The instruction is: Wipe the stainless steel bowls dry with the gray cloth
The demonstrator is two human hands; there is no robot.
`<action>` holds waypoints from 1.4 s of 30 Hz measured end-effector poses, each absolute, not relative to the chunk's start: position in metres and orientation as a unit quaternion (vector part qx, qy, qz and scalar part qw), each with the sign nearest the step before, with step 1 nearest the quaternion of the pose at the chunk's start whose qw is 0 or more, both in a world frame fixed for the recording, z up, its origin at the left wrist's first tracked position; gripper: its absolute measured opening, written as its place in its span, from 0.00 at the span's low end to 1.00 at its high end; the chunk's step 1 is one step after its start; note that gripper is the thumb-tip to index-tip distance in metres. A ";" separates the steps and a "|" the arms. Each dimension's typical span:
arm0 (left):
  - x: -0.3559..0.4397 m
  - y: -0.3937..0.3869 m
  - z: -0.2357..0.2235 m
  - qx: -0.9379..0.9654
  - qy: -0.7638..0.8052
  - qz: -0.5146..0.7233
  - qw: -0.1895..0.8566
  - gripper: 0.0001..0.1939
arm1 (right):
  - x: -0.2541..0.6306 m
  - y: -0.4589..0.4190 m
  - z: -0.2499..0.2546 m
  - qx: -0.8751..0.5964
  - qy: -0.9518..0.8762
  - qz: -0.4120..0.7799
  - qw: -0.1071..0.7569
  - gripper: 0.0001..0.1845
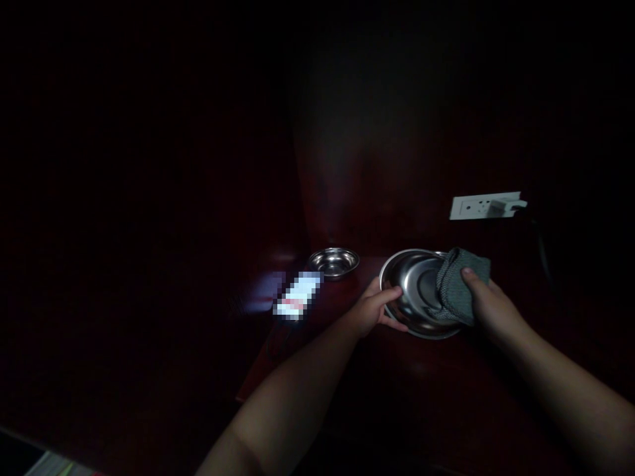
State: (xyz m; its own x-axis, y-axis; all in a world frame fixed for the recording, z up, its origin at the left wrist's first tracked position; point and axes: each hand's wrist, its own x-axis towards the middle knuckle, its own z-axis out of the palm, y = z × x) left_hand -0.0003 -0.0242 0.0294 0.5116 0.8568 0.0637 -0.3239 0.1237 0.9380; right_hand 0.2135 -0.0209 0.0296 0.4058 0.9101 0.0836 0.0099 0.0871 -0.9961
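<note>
A shiny steel bowl (414, 291) is tilted up on its edge over a dark red wooden surface (426, 390). My left hand (373, 309) grips the bowl's left rim, thumb inside and fingers under it. My right hand (489, 305) is closed on a grey cloth (459, 287), which is pressed against the inside of the bowl on its right side. Both forearms reach in from the bottom of the view.
A second, smaller steel bowl (334, 262) sits on the surface behind and to the left. A lit phone screen (297, 296) lies left of it. A white wall socket (483, 206) with a plug and cable is on the dark back panel. The room is very dim.
</note>
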 end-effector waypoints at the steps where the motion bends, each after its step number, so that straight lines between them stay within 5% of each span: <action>1: -0.001 -0.024 0.030 0.516 0.264 0.420 0.698 0.34 | 0.212 -0.023 0.032 -0.566 -0.396 0.384 0.613 0.15; 7: -0.001 -0.025 0.031 0.543 0.286 0.412 0.674 0.34 | 0.198 -0.036 0.050 -0.539 -0.377 0.427 0.620 0.06; 22: 0.004 -0.023 0.032 0.482 0.229 0.536 0.654 0.28 | 0.197 -0.029 0.044 -0.467 -0.310 0.448 0.696 0.10; 33: 0.011 -0.033 0.022 0.614 0.197 0.444 0.622 0.40 | 0.203 -0.019 0.037 -0.478 -0.330 0.391 0.714 0.14; 42: 0.005 -0.034 0.029 0.602 0.287 0.426 0.612 0.38 | 0.201 -0.021 0.036 -0.496 -0.397 0.369 0.679 0.15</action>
